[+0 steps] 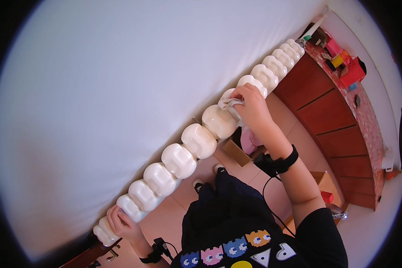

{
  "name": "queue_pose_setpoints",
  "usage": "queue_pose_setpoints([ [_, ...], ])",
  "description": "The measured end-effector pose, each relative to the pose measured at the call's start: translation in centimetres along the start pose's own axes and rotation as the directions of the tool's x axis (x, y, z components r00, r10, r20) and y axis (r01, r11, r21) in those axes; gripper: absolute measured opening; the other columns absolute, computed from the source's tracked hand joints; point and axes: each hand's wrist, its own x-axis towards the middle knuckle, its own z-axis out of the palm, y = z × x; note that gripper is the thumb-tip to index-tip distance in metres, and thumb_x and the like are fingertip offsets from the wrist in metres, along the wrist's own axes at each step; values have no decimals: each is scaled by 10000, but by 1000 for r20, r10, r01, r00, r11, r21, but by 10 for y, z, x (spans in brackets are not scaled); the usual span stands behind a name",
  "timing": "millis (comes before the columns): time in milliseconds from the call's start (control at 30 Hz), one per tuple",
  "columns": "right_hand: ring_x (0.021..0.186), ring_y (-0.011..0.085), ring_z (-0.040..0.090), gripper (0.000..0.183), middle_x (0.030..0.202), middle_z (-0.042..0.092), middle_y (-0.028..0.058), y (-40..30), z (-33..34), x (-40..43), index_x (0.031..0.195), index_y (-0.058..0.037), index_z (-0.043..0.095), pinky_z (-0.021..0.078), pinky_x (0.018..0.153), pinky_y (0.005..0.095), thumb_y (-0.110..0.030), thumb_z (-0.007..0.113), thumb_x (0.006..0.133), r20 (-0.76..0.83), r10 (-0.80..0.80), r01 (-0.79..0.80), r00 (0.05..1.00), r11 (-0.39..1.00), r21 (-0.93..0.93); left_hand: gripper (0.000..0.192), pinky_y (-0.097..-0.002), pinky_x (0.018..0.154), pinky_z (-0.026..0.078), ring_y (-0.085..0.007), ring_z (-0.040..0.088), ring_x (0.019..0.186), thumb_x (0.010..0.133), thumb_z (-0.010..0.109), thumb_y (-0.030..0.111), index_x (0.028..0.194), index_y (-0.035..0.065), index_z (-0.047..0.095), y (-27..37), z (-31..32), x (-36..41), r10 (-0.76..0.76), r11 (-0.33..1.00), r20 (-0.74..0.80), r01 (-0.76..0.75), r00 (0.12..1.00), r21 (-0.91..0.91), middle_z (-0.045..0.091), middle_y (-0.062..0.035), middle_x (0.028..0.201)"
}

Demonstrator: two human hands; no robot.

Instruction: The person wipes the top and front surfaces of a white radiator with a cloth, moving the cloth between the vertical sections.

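A long row of glossy white, rounded segments (pixel 199 140) runs diagonally along the pale wall, from lower left to upper right. My right hand (pixel 253 100) pinches a crumpled whitish cloth (pixel 232 103) against a segment right of the row's middle; part of the cloth hangs down behind my wrist. My left hand (pixel 120 222) rests with bent fingers on a segment near the lower left end. Whether anything lies beneath those fingers cannot be told. Black straps with small devices and cables sit on both forearms.
A red-brown cabinet (pixel 335 114) curves along the right, its patterned top (pixel 366 114) bearing a red bag (pixel 351 72) and small items. Below the row stand an open cardboard box (pixel 236 153) and something pink (pixel 249 140) on the tiled floor. Brass-coloured metal (pixel 113 253) shows at lower left.
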Motion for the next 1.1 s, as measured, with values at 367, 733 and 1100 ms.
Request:
queue_pose_setpoints([
  [367, 802, 285, 586, 213, 850, 578, 145, 18, -11, 1, 942, 17, 638, 482, 747, 340, 34, 621, 730, 15, 130, -130, 991, 966, 223, 148, -436, 769, 497, -358, 610, 865, 868, 480, -25, 907, -70, 616, -1, 0, 0, 3, 1000, 4, -3, 1000, 20, 627, -186, 933],
  [733, 929, 345, 538, 210, 905, 584, 140, 3, 4, 2, 892, -17, 570, 458, 811, 403, 45, 623, 699, 41, -74, 76, 996, 996, -52, 161, -413, 749, 496, -342, 597, 844, 896, 464, -15, 917, -84, 609, -4, 1, 0, 20, 1000, 18, -20, 1000, 8, 619, -182, 936],
  [1100, 917, 346, 524, 240, 904, 577, 132, 11, 5, 6, 900, -29, 552, 447, 812, 412, 27, 651, 688, -1, -73, 72, 997, 986, -148, 150, -438, 744, 496, -359, 605, 842, 868, 484, -11, 899, -79, 614, -3, 1, 1, 20, 1000, 1, -20, 1000, 0, 625, -185, 915],
])
